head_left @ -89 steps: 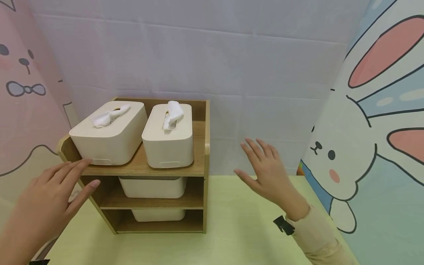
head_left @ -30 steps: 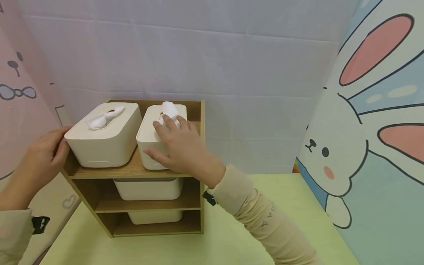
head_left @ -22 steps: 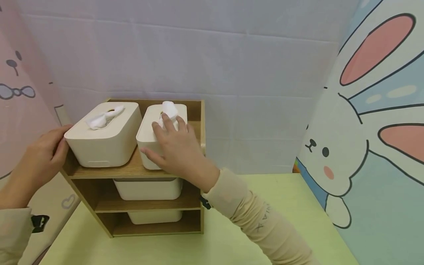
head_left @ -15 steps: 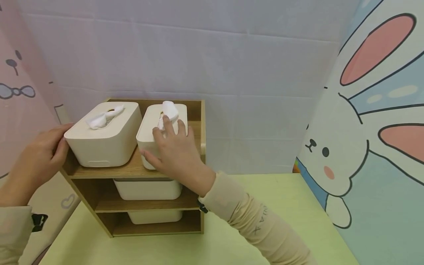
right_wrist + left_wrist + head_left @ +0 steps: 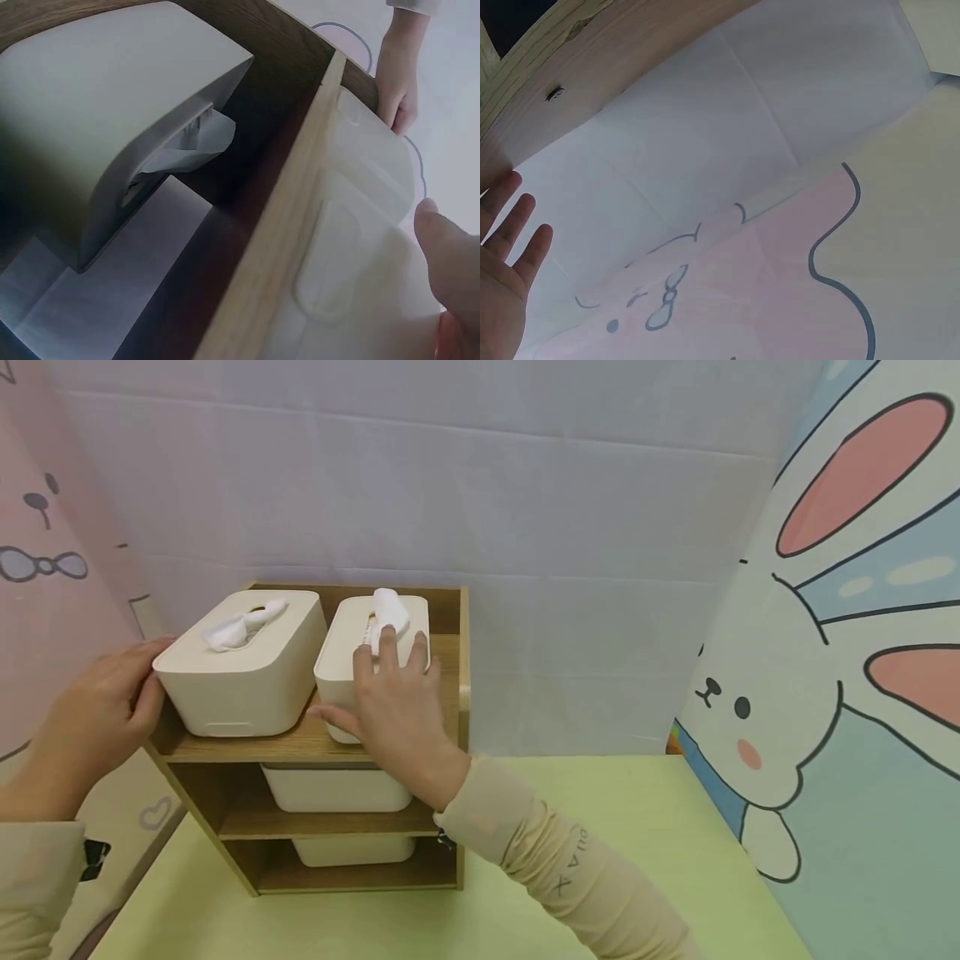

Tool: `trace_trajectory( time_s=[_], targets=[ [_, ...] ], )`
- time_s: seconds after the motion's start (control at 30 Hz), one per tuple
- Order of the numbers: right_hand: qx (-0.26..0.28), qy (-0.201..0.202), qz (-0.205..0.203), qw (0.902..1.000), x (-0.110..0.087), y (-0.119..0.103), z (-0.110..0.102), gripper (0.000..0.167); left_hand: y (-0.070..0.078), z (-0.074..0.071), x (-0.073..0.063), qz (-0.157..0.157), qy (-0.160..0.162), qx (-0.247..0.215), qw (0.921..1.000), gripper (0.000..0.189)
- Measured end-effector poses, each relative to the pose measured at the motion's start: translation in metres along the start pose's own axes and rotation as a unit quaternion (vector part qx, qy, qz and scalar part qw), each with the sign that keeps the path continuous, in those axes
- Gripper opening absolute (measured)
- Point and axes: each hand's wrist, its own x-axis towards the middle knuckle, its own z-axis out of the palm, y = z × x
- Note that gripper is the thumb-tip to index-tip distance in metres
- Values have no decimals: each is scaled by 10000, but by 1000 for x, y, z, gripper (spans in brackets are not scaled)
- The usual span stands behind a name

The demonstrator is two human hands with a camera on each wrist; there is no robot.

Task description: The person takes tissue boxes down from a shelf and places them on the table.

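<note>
Two cream tissue boxes stand side by side on top of a wooden shelf (image 5: 300, 747). My right hand (image 5: 401, 714) lies over the front of the right tissue box (image 5: 341, 639), fingers spread toward its lid and thumb out to the left. A white tissue (image 5: 390, 610) pokes from that lid just past my fingertips. My left hand (image 5: 105, 710) is at the left end of the shelf, beside the left tissue box (image 5: 240, 693). In the left wrist view its fingers (image 5: 532, 251) look straight, near the wooden panel. In the right wrist view my right thumb (image 5: 450, 255) is beside a cream box.
A cream box (image 5: 333, 789) sits on the middle shelf level and another cream box (image 5: 352, 850) on the bottom level. A pale green table (image 5: 600, 827) extends to the right. Behind hangs a white cloth (image 5: 525, 510), with a rabbit-print cloth (image 5: 862, 760) at right.
Three seconds ago both hands hovered apart. The left went to the shelf's left end and the right onto the right tissue box. Lately the right hand has shifted slightly; the boxes have stayed put.
</note>
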Motion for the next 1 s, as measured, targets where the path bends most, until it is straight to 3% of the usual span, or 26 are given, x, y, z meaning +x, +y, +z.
trace_trajectory(
  time_s=[0.17, 0.37, 0.57, 0.73, 1.0],
  targets=[
    [54, 357, 126, 9993, 0, -1, 6, 75, -1, 2, 0, 198, 118, 39, 9997, 40],
    [273, 323, 187, 9989, 2, -1, 8, 72, -1, 4, 0, 358, 260, -6, 9990, 38],
    [335, 248, 503, 9979, 0, -1, 7, 71, 0, 7, 0, 318, 246, -125, 9991, 37],
    [242, 438, 842, 9952, -3, -6, 9, 72, 0, 9, 1, 257, 278, -192, 9991, 38],
    [167, 709, 983, 9925, -3, -11, 15, 82, 0, 9, -1, 102, 276, -335, 9990, 38]
  ],
)
